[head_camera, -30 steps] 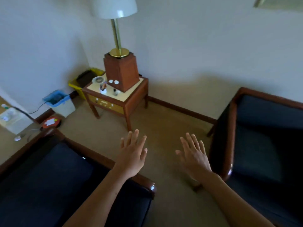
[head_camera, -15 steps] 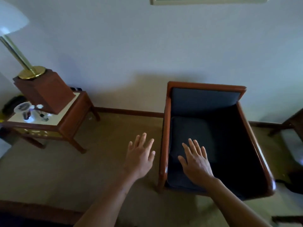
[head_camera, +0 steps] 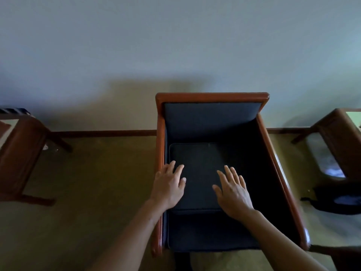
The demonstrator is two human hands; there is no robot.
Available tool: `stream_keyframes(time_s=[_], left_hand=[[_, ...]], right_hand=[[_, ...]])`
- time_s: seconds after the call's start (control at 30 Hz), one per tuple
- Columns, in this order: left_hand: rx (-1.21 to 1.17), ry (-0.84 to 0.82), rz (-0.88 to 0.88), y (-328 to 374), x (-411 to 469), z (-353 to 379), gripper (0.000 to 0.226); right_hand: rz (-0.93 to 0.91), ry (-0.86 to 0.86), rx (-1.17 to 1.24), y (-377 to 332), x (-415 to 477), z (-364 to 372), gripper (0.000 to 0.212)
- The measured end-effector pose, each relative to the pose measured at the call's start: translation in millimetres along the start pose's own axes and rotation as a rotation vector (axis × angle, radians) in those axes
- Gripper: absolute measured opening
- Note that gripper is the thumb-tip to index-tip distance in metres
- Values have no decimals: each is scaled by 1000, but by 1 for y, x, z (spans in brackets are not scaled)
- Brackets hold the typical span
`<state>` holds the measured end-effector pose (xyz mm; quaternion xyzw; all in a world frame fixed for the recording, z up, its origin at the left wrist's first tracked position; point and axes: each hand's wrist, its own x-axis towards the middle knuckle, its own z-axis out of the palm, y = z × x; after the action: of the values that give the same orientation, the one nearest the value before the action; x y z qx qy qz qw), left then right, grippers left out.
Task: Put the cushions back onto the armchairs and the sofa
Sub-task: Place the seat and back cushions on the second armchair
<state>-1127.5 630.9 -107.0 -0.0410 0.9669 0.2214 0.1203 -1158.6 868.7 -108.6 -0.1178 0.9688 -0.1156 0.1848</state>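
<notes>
The left hand [head_camera: 169, 187] is flat with its fingers spread apart, and it holds nothing. It is over the left edge of a dark blue cushion [head_camera: 197, 173]; whether it touches the cushion cannot be told. The right hand [head_camera: 233, 190] is flat too, fingers apart and empty, over the right part of the same cushion.

The cushion lies on the seat of an armchair [head_camera: 213, 98], pushed to the left side of the seat. The armchair has a red-brown wooden frame and dark blue padding, and its back is at 12 o'clock, close to the pale wall [head_camera: 175, 45].

At 9 o'clock from the armchair stands a brown wooden side table [head_camera: 21, 151] on the tan carpet [head_camera: 93, 182]. At 3 o'clock is another wooden piece [head_camera: 340, 132], partly cut off. Near it, on the floor, lies something dark and blurry [head_camera: 340, 200]. No writing can be read anywhere.
</notes>
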Motion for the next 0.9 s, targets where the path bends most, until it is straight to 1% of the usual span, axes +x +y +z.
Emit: stream_keyframes(time_s=[0.23,0.37,0.47,0.6,0.7,0.8,0.9], left_hand=[[23,-156,-54,-8,119,41,57],[49,-201,-103,-22,195,79,61],[82,-204,-136,-37,245,112,66],[158,-211,-140,-48,302,152,70],[187,-227,-149,-55,335,179,65],[246,-191,-140,-61,351,202,61],[253,-90,-122,-63,359,214,62]], right_hand=[[43,-122,12,50,107,20,61],[51,-174,-18,87,186,45,61],[44,-179,-28,115,245,67,63],[9,-137,-74,153,311,93,65],[10,-100,-61,176,346,112,56],[-8,42,-92,187,362,132,51],[11,154,-113,188,372,142,44]])
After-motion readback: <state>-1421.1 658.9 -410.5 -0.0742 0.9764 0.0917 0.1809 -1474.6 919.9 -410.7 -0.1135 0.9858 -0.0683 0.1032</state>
